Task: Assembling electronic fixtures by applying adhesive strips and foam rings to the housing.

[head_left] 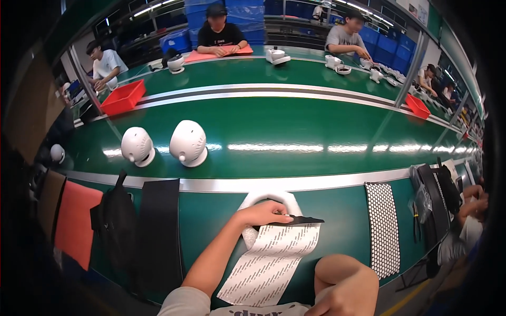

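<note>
My left hand pinches the far edge of a black sheet near its corner. From this edge, white backing paper with rows of printed marks hangs down toward my body. Below the hand lies a white padded ring, partly covered by the hand and the sheet. At the lower edge, close to my body, my right hand is bent inward under a folded arm. Its fingers are partly cut off by the frame, so what they do cannot be made out.
Two white rounded devices stand on the green conveyor beyond a metal rail. A black sheet, a black bag and a red-orange sheet lie left. On the right is a dotted strip. Several co-workers sit across.
</note>
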